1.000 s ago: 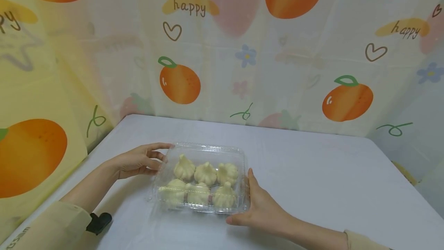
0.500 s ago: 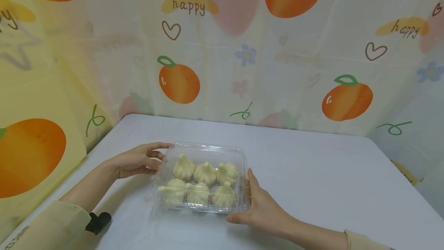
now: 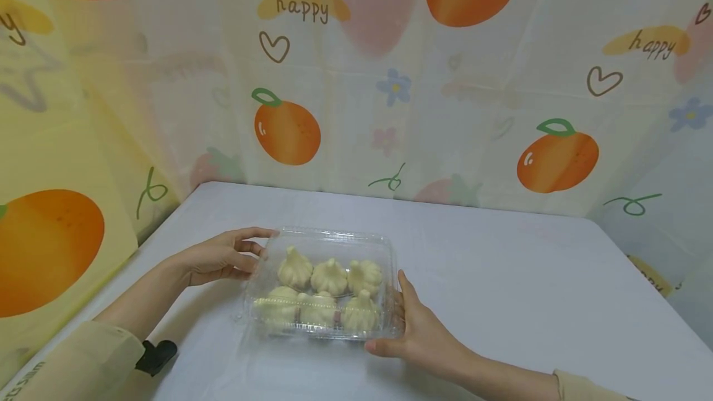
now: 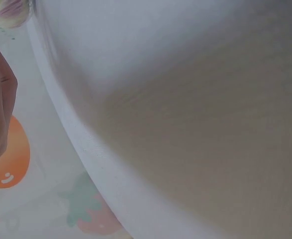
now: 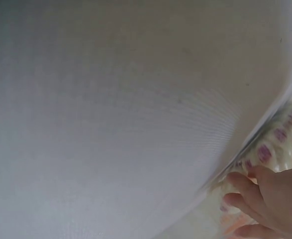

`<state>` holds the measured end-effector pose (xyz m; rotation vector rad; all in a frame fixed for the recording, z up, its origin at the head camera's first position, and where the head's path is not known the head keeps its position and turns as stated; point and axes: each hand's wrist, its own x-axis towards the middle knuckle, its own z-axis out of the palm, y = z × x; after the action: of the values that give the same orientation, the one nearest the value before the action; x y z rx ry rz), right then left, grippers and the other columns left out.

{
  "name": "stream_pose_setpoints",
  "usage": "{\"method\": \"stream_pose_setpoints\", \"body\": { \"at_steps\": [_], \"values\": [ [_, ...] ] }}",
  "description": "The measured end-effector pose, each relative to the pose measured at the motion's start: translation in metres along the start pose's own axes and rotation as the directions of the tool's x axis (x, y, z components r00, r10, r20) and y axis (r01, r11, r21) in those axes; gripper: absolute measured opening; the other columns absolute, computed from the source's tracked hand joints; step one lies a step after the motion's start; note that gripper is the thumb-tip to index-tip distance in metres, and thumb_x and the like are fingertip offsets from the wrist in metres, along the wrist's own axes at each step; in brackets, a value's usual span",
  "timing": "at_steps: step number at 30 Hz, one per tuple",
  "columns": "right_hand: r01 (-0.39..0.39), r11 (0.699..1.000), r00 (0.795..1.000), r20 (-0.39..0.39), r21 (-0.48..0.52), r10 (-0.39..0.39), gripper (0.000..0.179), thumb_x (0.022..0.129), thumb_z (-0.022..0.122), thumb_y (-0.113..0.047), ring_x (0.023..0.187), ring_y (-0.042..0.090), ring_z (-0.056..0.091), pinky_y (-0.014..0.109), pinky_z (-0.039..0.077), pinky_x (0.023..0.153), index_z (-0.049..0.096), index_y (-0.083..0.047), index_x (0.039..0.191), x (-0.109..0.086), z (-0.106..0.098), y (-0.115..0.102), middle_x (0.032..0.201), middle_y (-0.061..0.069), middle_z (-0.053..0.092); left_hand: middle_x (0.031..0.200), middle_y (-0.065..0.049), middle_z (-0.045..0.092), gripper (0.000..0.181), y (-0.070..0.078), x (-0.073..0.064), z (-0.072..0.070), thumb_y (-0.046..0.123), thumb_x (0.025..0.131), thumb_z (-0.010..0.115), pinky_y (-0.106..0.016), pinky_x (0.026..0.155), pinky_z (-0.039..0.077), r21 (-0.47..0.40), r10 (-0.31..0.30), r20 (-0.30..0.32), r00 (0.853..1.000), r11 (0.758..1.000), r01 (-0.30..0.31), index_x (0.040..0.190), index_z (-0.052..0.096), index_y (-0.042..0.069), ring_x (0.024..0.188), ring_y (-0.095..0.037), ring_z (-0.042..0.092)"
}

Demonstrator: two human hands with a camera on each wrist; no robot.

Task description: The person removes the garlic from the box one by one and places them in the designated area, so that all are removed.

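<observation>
A clear plastic clamshell box [image 3: 334, 235], its lid down, sits on the white table in the head view. Inside are several pale, ridged pieces like garlic bulbs [image 3: 328, 277] with pointed tops, in two rows; purple patches [image 5: 264, 153] show on them in the right wrist view. My left hand [image 3: 220, 258] touches the box's left side, its index finger reaching the back left corner. Against the right side lie the fingers of my right hand [image 3: 426, 333], its thumb stretched along the front right corner. Parts of both hands' fingers are hidden behind the box.
The white table [image 3: 518, 289] extends beyond the box to both sides and the back. Behind it hangs a pale curtain [image 3: 462, 110] printed with oranges and hearts. A black band [image 3: 156, 357] is at the left sleeve.
Both hands and the box stay in nearly the same place; the right thumb has shifted very slightly. The head view has tilted a little.
</observation>
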<state>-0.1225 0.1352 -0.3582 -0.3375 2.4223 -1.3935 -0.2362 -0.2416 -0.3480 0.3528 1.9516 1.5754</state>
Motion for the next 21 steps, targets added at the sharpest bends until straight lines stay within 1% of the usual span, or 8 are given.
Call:
{"method": "stream_pose_setpoints", "body": {
  "at_steps": [6, 15, 21],
  "values": [
    [0.001, 0.999, 1.0, 0.019, 0.034, -0.002, 0.125, 0.081, 0.079, -0.043, 0.143, 0.053, 0.031, 0.06, 0.036, 0.114, -0.012, -0.001, 0.156, -0.0012, -0.0002, 0.0008, 0.16, 0.033, 0.018, 0.106, 0.001, 0.055, 0.073, 0.001, 0.0001, 0.0003, 0.002, 0.087, 0.065, -0.026, 0.08, 0.057, 0.006, 0.0, 0.002, 1.0, 1.0, 0.0, 0.151, 0.03, 0.008, 0.082, -0.006, 0.063],
    [0.031, 0.997, 0.999, 0.042, 0.069, -0.034, 0.121, 0.086, 0.075, -0.04, 0.146, 0.052, 0.026, 0.058, 0.035, 0.115, -0.015, 0.001, 0.155, -0.0026, 0.0, 0.0018, 0.162, 0.031, 0.011, 0.107, -0.001, 0.054, 0.075, 0.0003, 0.0004, -0.0002, 0.003, 0.088, 0.065, -0.025, 0.079, 0.057, 0.019, -0.005, -0.005, 1.0, 1.0, 0.005, 0.152, 0.027, 0.006, 0.082, -0.007, 0.062],
    [0.042, 0.995, 0.998, 0.042, 0.093, -0.046, 0.115, 0.09, 0.071, -0.036, 0.146, 0.052, 0.024, 0.059, 0.033, 0.115, -0.016, -0.001, 0.155, -0.0044, 0.0021, 0.0026, 0.162, 0.031, 0.012, 0.108, -0.002, 0.052, 0.076, 0.0003, 0.0013, 0.0004, 0.003, 0.088, 0.064, -0.024, 0.077, 0.056, 0.029, 0.003, -0.003, 1.0, 1.0, -0.003, 0.153, 0.025, 0.005, 0.081, -0.007, 0.06]
  ]
}}
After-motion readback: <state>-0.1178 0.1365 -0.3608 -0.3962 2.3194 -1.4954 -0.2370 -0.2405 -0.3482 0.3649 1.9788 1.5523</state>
